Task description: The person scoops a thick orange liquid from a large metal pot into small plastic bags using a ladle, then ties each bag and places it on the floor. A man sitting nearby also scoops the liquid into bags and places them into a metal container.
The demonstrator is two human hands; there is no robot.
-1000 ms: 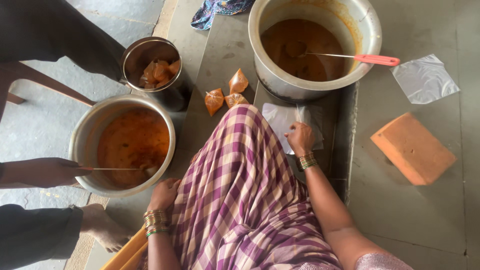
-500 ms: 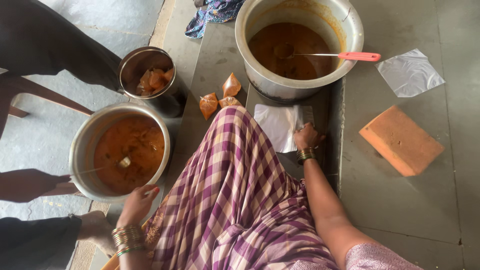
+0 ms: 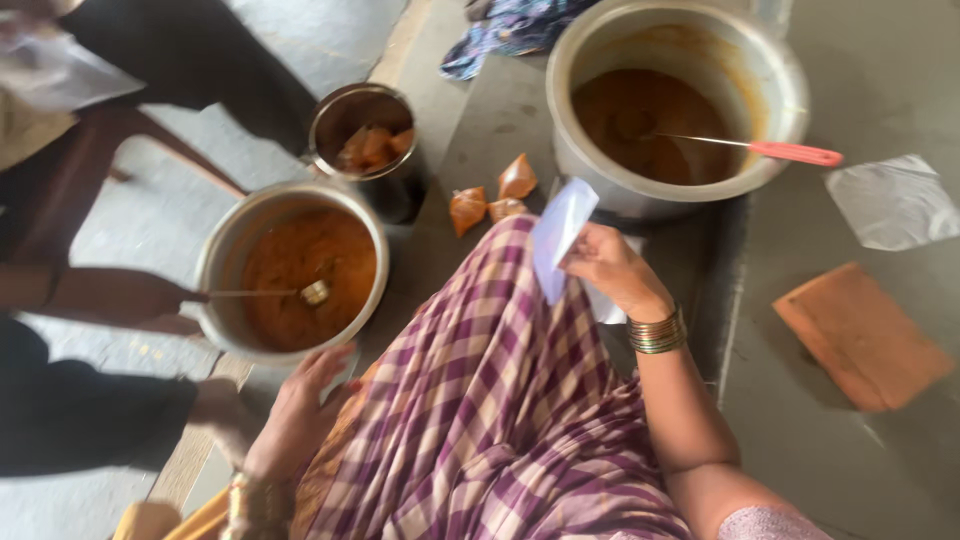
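My right hand [image 3: 612, 268] is raised above my checked purple lap and holds a clear plastic bag [image 3: 560, 232] by its edge, close to the big steel pot [image 3: 780, 110] of brown curry. A ladle with a red handle [image 3: 795, 152] rests in that pot. My left hand [image 3: 300, 410] is low at the left with its fingers apart, touching the rim of a second steel pot [image 3: 218, 262] of orange curry. Another person's hand [image 3: 130, 298] holds a spoon [image 3: 315, 292] in that second pot.
A smaller steel container [image 3: 390, 190] holds filled packets. Three tied orange packets [image 3: 492, 198] lie on the floor between the pots. A brick [image 3: 862, 338] and a flat plastic bag [image 3: 892, 202] lie at the right. A patterned cloth [image 3: 505, 30] lies at the top.
My right hand has lifted a plastic bag from the stack by my knee. My left hand has moved forward to the orange pot's rim. The other person's spoon shifted inside that pot.
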